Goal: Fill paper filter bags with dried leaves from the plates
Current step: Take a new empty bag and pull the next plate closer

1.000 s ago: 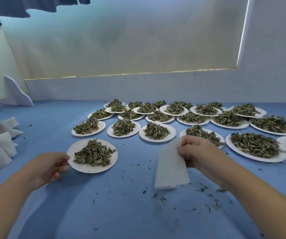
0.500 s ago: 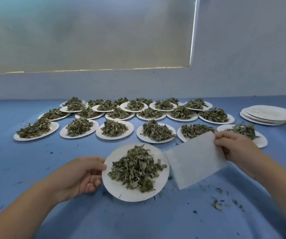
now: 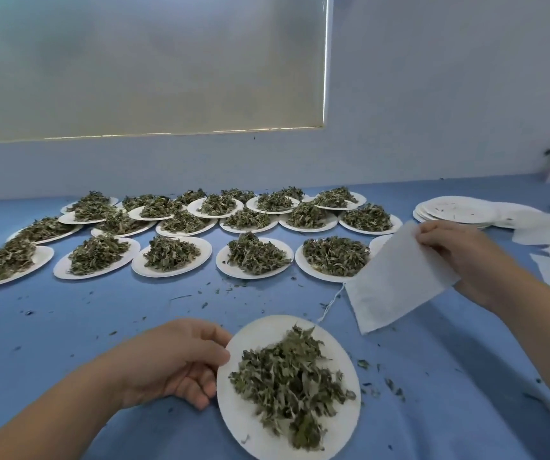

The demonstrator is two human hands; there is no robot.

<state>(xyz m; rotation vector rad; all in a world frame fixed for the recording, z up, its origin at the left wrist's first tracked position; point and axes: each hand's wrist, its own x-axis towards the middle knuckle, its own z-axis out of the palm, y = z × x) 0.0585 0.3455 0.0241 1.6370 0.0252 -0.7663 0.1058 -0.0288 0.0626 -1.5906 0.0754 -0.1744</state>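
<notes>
Blue cloth table [image 3: 68, 327], left hand [image 3: 174, 361] gripping round paper plate [image 3: 260, 423], right hand [image 3: 456, 250] pinching fibrous filter bag [image 3: 396, 287]

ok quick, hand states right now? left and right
Left hand: grips the rim of the near plate of dried leaves.
Right hand: pinches the top edge of an empty-looking paper filter bag, held up off the table.

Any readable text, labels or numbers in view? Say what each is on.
None can be read. The white paper filter bag in the right hand is blank, as are the round white paper plate of dried leaves that the left hand grips and the stack of empty white plates.
</notes>
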